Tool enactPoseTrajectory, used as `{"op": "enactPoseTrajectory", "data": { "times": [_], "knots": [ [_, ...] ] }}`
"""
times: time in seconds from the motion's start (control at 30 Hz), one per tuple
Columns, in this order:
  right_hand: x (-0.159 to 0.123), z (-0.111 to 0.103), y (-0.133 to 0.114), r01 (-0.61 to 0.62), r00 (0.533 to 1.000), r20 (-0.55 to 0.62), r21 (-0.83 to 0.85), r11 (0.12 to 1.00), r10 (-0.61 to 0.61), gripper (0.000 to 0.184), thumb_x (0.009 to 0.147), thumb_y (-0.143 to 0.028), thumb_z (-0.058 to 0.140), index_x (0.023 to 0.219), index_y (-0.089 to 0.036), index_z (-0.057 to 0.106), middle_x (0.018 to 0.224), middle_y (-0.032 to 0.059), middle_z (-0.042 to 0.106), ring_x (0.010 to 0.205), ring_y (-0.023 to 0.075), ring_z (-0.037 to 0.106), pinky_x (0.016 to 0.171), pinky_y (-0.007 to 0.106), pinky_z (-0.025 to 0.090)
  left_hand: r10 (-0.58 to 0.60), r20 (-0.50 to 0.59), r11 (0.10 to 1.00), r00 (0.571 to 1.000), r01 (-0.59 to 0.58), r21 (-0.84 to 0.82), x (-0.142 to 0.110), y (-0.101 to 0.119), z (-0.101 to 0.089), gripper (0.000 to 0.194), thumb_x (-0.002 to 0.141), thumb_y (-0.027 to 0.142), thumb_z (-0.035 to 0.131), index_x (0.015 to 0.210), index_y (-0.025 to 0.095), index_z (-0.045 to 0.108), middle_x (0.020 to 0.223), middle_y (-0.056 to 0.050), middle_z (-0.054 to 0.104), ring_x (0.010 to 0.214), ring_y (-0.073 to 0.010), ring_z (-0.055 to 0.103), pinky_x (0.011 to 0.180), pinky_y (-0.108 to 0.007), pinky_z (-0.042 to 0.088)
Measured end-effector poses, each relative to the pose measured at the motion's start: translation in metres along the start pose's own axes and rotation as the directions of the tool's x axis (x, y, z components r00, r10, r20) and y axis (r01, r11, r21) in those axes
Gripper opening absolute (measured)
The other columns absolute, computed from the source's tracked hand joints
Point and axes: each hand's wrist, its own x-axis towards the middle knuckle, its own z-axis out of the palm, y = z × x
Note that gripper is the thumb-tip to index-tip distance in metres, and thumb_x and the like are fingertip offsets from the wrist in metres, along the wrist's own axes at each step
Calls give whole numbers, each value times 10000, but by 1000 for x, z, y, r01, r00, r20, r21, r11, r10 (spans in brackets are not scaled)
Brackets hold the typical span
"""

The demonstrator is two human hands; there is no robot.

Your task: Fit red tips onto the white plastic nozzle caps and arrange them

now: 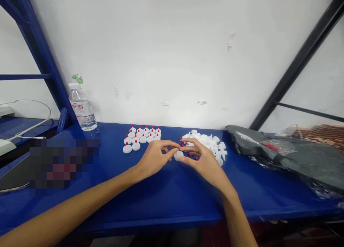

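In front of me, my right hand (205, 161) curves its thumb and fingers around a white nozzle cap (178, 155), whose wide base faces me. My left hand (156, 155) meets it from the other side, thumb and forefinger pinched at its top, where a bit of red shows; the fingers partly hide it. Left of the hands, rows of white caps with red tips (143, 139) stand upright. Behind my right hand lies a loose pile of white nozzle caps (206, 141), with small red tips (191, 154) scattered beside it, partly covered by my fingers.
A water bottle (82, 110) stands by the wall at the back left of the blue table (161, 204). Grey plastic bags (285, 157) cover the right side. On the left lie a white cable (34, 127) and a dark flat object (16, 171), partly blurred out.
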Motion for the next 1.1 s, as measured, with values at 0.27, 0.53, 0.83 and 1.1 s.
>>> {"op": "enactPoseTrajectory", "data": {
  "times": [0.27, 0.53, 0.83, 1.1],
  "knots": [
    [1, -2, -1, 3, 993, -116, -68, 998, -11, 384, 915, -442, 674, 1272, -318, 604, 1290, 63, 674, 1063, 231, 700, 936, 396, 562, -23, 160, 809, 987, -76, 583, 19, -22, -40, 219, 860, 208, 606, 921, 239, 813, 874, -52, 795, 771, -221, 707, 714, -304, 480],
    [0, -3, 1, 32, 991, -123, -107, 994, -45, 337, 949, -415, 620, 1276, -334, 613, 1343, 43, 622, 1101, 221, 676, 930, 373, 566, -189, 97, 760, 977, 83, 645, 28, -25, -68, 190, 810, 248, 637, 807, 251, 827, 838, -58, 793, 799, -229, 722, 715, -284, 472],
    [0, -3, 3, 55, 990, -124, -112, 992, -69, 309, 955, -398, 611, 1257, -332, 618, 1365, 51, 584, 1089, 214, 670, 914, 363, 571, -316, -45, 505, 948, 209, 837, 25, -17, -80, 277, 783, 165, 574, 931, 218, 802, 980, -114, 781, 877, -273, 720, 692, -295, 473],
    [-1, -4, 0, 77, 988, -128, -113, 991, -91, 279, 967, -378, 600, 1243, -340, 622, 1367, 40, 573, 1062, 200, 677, 894, 356, 574, -351, -59, 475, 935, 232, 849, 27, -21, -81, 403, 831, 270, 583, 1200, 224, 739, 1145, -127, 754, 999, -318, 702, 771, -349, 507]
  ]
}}
